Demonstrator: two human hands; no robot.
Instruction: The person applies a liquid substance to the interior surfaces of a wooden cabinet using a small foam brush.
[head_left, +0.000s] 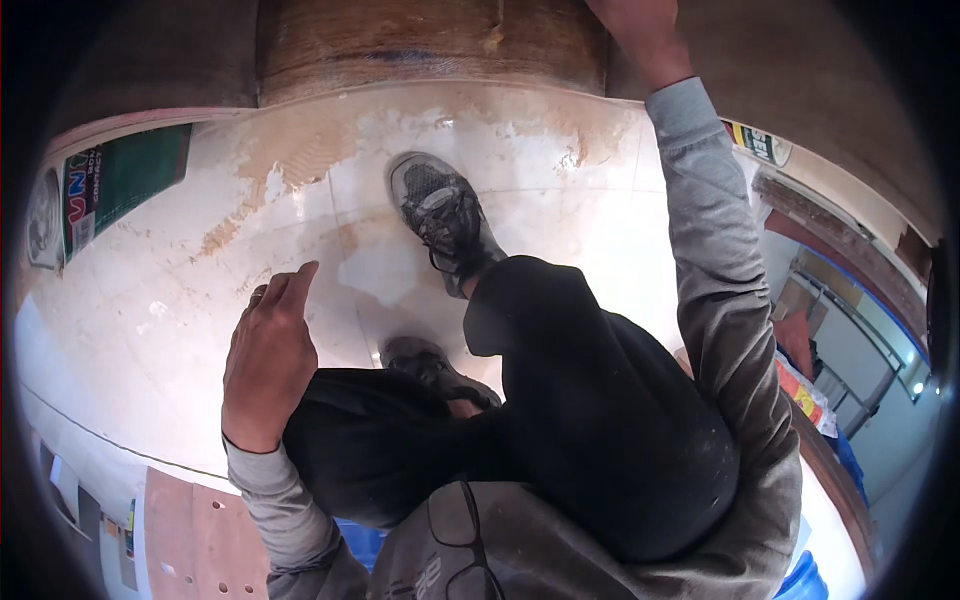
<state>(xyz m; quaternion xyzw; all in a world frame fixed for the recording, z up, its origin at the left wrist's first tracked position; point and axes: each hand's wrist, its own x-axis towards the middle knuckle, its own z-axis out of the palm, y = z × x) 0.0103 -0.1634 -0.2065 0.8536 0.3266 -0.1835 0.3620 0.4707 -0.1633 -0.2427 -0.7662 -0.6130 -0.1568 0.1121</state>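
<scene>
Beside my bent left knee, my left hand (271, 352) hangs over the pale floor, back of the hand up, with a ring on one finger. Nothing shows in it, though its palm is hidden. My right hand (646, 30) reaches up to the brown wooden panel (435, 52) at the top; the picture's edge cuts off its fingers, so what they touch cannot be seen. Both wrists come out of grey sleeves. A pair of glasses (454, 517) hangs at my chest.
A dark shoe (442, 217) stands on the stained floor (525, 165). At left lies a green can of contact adhesive (127, 187), another labelled can (761, 142) at upper right. A cable (112, 442) crosses lower left, near a reddish board with holes (202, 532). Blue plastic (806, 577) shows lower right.
</scene>
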